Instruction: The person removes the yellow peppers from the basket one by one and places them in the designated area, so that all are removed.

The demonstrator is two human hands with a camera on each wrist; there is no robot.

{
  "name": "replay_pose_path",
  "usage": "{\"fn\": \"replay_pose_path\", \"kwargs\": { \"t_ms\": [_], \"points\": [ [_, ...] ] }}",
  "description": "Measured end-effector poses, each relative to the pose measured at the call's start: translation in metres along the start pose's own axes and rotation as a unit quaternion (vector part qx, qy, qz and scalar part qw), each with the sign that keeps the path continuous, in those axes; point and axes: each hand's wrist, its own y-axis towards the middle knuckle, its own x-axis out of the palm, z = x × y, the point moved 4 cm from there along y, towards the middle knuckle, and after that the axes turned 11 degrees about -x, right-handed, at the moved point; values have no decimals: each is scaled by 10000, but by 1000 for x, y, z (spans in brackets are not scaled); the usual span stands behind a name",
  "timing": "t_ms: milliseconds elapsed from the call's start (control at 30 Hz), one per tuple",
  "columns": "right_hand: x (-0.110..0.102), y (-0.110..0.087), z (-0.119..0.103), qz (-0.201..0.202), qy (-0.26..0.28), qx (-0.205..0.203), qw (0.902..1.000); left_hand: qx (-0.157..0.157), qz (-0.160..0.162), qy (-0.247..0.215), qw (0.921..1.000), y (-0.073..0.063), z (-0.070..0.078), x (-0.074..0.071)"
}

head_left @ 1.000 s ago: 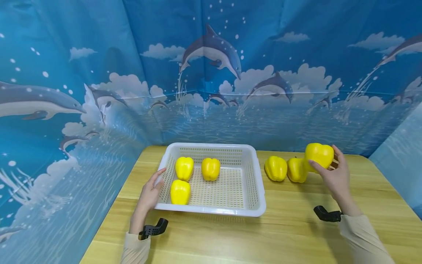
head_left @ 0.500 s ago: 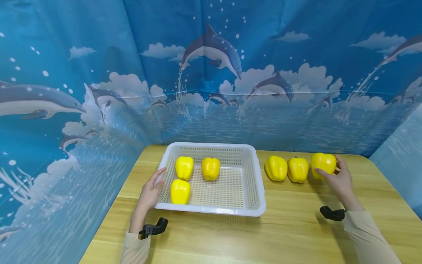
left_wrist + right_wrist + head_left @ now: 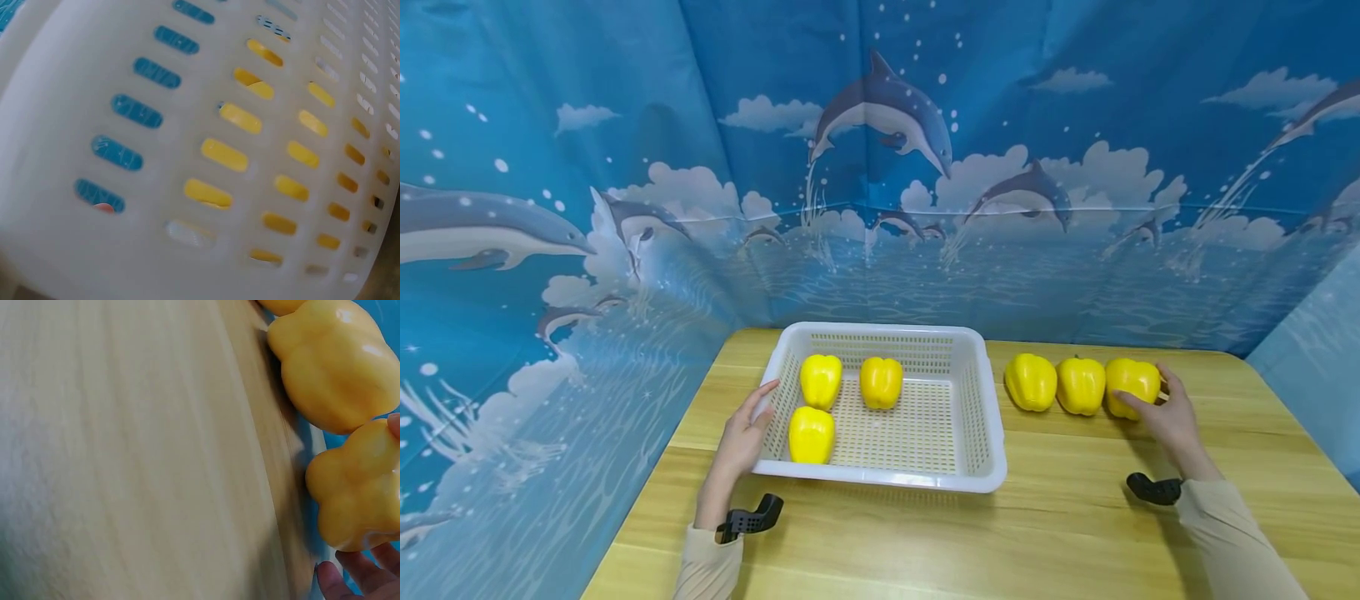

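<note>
In the head view, my right hand (image 3: 1172, 417) holds a yellow bell pepper (image 3: 1131, 385) at the right end of a row on the table. Its thumb lies across the front and the fingers are at the right side. The right wrist view shows this held pepper (image 3: 359, 487) with fingertips (image 3: 362, 572) below it. Beside it stand two more yellow bell peppers, a middle one (image 3: 1081, 386) and a left one (image 3: 1030, 382). My left hand (image 3: 741, 437) grips the left rim of a white plastic basket (image 3: 880, 478). The left wrist view shows mostly the slotted basket wall (image 3: 169, 131).
Inside the basket are three yellow bell peppers: one at back left (image 3: 821, 382), one at front left (image 3: 812, 435) and one nearer the middle (image 3: 881, 383). The wooden table (image 3: 925, 542) meets a blue dolphin-print curtain (image 3: 880, 275) at the back.
My right hand has brought its bell pepper down from above the row, slightly to the right, onto the table beside the other two. The left hand and the basket have stayed in place.
</note>
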Motion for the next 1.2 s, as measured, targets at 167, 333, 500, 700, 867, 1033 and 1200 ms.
{"fn": "replay_pose_path", "kwargs": {
  "t_ms": [167, 333, 500, 700, 867, 1033, 1200],
  "points": [
    [2, 1, 4, -5, 40, 56, 10000, -37, -13, -47, 10000, 0, 1, 1],
    [4, 2, 7, -57, 50, 129, 9999, -28, -3, -67, 10000, 0, 1, 1],
    [6, 0, 8, -189, 117, 135, 9997, -38, -10, -66, 10000, 0, 1, 1],
    [6, -3, 7, -201, 386, 82, 9990, -76, -15, -58, 10000, 1, 1, 2],
    [3, -5, -2, 323, 362, -58, 9988, -93, -16, -42, 9999, 1, 1, 2],
    [1, -7, -25, 1120, 95, -240, 9934, -110, 0, -13, 9999, 0, 2, 2],
    [7, -11, -62, 1659, 13, -546, 9846, -87, 0, -13, 10000, 0, 2, 2]
  ]
}}
